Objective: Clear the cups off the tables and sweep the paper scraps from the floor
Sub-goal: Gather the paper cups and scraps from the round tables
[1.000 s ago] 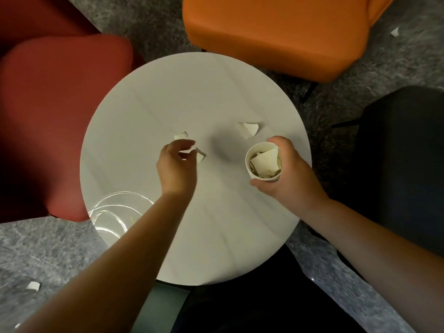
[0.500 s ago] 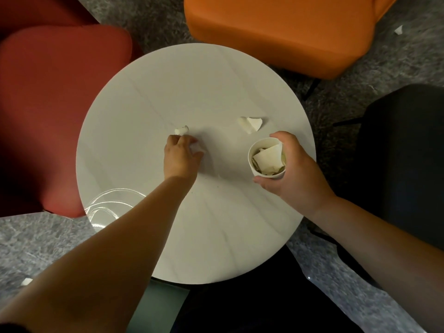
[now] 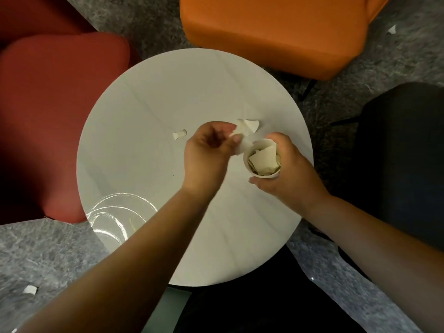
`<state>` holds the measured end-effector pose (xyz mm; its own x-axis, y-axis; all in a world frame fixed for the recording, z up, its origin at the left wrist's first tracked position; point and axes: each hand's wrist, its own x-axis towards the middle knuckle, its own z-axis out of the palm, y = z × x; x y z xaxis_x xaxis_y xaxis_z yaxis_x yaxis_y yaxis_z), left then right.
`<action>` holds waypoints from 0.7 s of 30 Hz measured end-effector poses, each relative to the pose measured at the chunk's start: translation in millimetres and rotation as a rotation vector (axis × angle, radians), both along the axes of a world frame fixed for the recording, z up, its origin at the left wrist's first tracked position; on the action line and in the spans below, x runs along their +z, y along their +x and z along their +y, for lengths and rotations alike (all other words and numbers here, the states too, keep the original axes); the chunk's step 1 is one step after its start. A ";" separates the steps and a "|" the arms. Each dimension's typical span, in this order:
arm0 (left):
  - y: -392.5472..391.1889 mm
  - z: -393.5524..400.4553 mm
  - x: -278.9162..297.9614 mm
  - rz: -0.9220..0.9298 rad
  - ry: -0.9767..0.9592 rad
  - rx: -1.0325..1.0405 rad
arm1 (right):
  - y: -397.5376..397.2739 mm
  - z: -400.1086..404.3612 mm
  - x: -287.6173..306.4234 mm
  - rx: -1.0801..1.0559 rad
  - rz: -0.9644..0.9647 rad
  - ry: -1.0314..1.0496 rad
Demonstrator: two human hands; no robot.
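Observation:
A white paper cup [image 3: 262,162], stuffed with torn paper, is gripped by my right hand [image 3: 287,169] above the right side of the round white table [image 3: 149,111]. My left hand [image 3: 207,152] pinches a white paper scrap [image 3: 242,145] right at the cup's left rim. One small scrap [image 3: 179,134] lies on the table left of my hands. A larger curled scrap [image 3: 249,124] lies just behind them.
A red chair [image 3: 55,116] stands left of the table, an orange chair [image 3: 276,30] behind it, a dark chair [image 3: 403,159] to the right. Paper scraps lie on the grey carpet at lower left [image 3: 30,290] and upper right [image 3: 392,30].
My left hand picked a scrap off the middle of the table and carried it right to the cup. The cup stayed in my right hand.

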<state>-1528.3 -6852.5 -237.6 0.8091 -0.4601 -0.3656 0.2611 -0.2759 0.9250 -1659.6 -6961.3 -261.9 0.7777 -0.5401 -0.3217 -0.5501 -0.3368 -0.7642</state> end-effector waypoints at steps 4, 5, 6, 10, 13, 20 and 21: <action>-22.5 -8.0 17.5 -0.060 0.082 -0.208 | -0.2 1.3 1.4 -0.018 -0.016 0.042; -22.7 -8.4 16.5 -0.081 0.117 -0.218 | -0.4 1.2 1.2 -0.018 -0.014 0.039; -20.2 -8.3 13.7 -0.094 0.140 -0.199 | -0.7 0.9 0.6 -0.016 -0.010 0.032; 15.4 4.4 -16.3 -0.167 0.315 -0.010 | -2.7 -0.5 -2.4 -0.014 0.002 0.001; 52.6 24.7 -49.2 -0.263 0.526 0.056 | -4.9 -0.4 -3.5 -0.019 0.004 -0.021; 97.1 37.4 -94.8 -0.433 0.721 -0.148 | -5.8 -0.8 -3.7 -0.018 -0.009 -0.025; 98.7 36.6 -98.2 -0.448 0.739 -0.180 | -5.7 -1.4 -3.5 -0.015 -0.009 -0.026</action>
